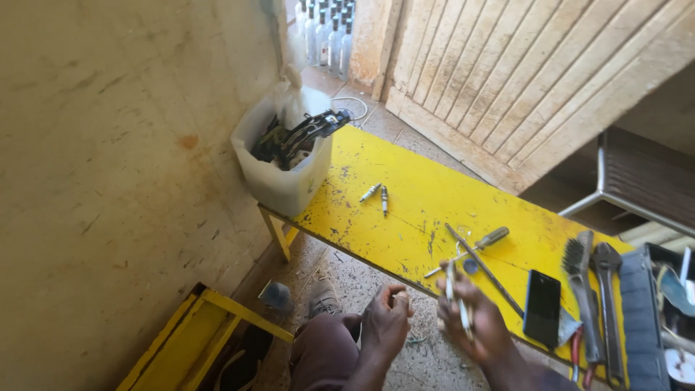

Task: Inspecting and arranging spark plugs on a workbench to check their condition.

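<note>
A thin metal tool (457,303) sat gripped in the right hand (479,324); the left hand (386,324), at nine o'clock, pinched something small beside the yellow counter (420,210).

Yellow bench (427,210), white tub (279,185) of parts, black phone (542,308), wire brush (577,279), pipe wrench (607,289)

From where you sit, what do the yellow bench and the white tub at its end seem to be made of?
The bench looks like wood or board under glossy yellow paint: dark scratches and chips show through. The tub looks like cloudy, translucent plastic, with thin walls and a cut-off top; dark parts inside show faintly through.
</note>
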